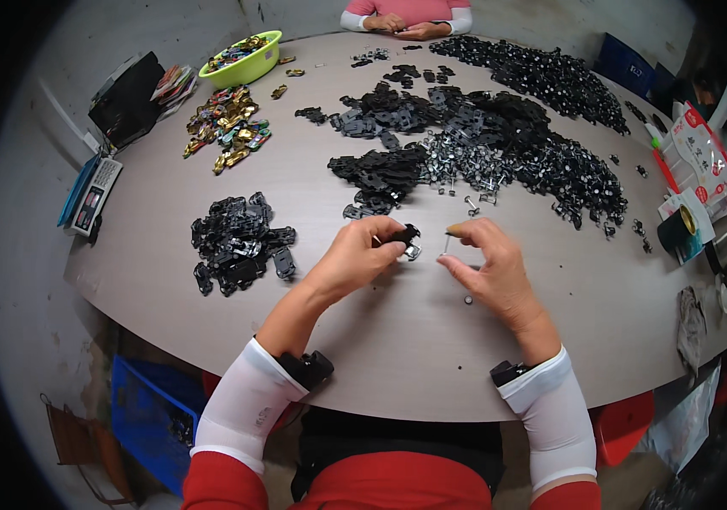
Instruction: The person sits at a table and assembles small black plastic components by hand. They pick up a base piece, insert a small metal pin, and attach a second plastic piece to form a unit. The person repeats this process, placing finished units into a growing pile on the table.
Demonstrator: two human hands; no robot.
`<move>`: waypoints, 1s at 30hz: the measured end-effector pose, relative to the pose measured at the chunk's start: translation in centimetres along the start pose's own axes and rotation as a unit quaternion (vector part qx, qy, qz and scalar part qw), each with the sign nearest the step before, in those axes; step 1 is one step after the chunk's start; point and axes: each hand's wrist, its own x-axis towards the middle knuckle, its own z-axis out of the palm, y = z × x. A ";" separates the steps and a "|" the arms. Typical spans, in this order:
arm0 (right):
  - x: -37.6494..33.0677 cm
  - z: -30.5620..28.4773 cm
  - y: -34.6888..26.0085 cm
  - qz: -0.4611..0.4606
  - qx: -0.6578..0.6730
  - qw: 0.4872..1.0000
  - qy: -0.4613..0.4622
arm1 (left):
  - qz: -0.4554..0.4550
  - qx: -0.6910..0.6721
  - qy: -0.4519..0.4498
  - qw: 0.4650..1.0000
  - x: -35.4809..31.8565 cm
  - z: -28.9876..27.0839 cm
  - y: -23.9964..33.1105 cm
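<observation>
Left hand (362, 252) is up off the table (397, 340), fingers pinched tight on a small black clip (407, 237) with a bit of silver metal showing at its lower edge; right hand (489, 265) sits just beside it, thumb and forefinger closed on a thin metal pin (447, 242) held upright, its tip near the clip but not touching; both pieces hover above the table's near middle, right in front of the person. A tiny dark bead (468, 299) lies on the wood under the right palm. To the left, a neat black pile (240, 242) of parts; beyond the hands, a big sprawl of black and silver pieces (482, 140) runs across the far half; gold-coloured bits (227, 123) lie by a green bowl (246, 61) (also full of them). A calculator (91, 195) sits at the left edge; across the table, another person's hands (406, 25) rest together.
</observation>
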 end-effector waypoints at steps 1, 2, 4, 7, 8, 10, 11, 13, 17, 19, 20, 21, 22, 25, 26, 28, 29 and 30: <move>0.0 0.1 -0.3 -0.007 0.009 1.000 -0.001 | -0.054 -0.090 -0.048 0.993 0.0 0.4 0.4; 0.0 0.3 -0.7 -0.015 0.022 1.000 -0.003 | -0.055 -0.128 -0.060 0.988 -0.3 0.7 0.9; -0.1 0.4 -0.9 -0.024 0.034 0.999 -0.012 | -0.061 -0.221 -0.043 0.972 0.0 1.2 0.1; 0.0 0.4 -0.9 -0.026 0.006 1.000 -0.001 | -0.068 -0.308 0.004 0.949 0.3 1.8 -0.4; -0.1 0.4 -0.8 -0.029 0.000 1.000 -0.002 | -0.076 -0.331 0.009 0.940 0.3 1.9 -0.3; -0.1 0.4 -0.7 -0.034 -0.010 0.999 -0.004 | -0.087 -0.387 0.009 0.918 0.5 2.1 -0.4; -0.2 0.5 -0.8 -0.029 -0.011 1.000 -0.007 | -0.091 -0.407 0.010 0.909 0.5 2.3 -0.5; -0.2 0.6 -0.9 -0.018 -0.012 1.000 -0.011 | -0.099 -0.446 0.011 0.890 0.4 2.7 -0.8; -0.3 0.9 -0.8 -0.008 -0.032 0.999 -0.014 | -0.098 -0.482 -0.005 0.871 0.1 3.1 -0.6; -0.3 1.1 -0.6 -0.007 -0.037 0.999 -0.022 | -0.097 -0.480 -0.007 0.872 -0.1 3.1 -0.5; -0.3 1.1 -0.6 -0.004 -0.041 0.999 -0.024 | -0.099 -0.476 -0.010 0.874 -0.2 3.2 -0.4; -0.4 1.1 -0.6 -0.001 -0.045 0.999 -0.026 | -0.101 -0.471 -0.012 0.876 -0.2 3.3 -0.2; -0.5 1.1 -0.6 0.002 -0.049 0.998 -0.028 | -0.103 -0.467 -0.014 0.878 -0.2 3.4 -0.1; -0.5 1.0 -0.5 0.007 -0.045 0.998 -0.038 | -0.109 -0.438 0.010 0.892 -0.5 3.7 0.1; -0.5 1.0 -0.5 0.011 -0.040 0.998 -0.038 | -0.100 -0.437 0.016 0.894 -0.5 3.7 -0.1; -0.4 1.2 -0.5 0.018 -0.029 0.999 -0.040 | -0.081 -0.436 0.029 0.896 -0.5 3.7 -0.8; -0.4 1.3 -0.4 0.019 -0.026 0.999 -0.038 | -0.075 -0.442 0.023 0.894 -0.5 3.7 -0.9; -0.4 1.3 -0.4 0.019 -0.023 0.999 -0.036 | -0.069 -0.447 0.017 0.892 -0.4 3.7 -1.0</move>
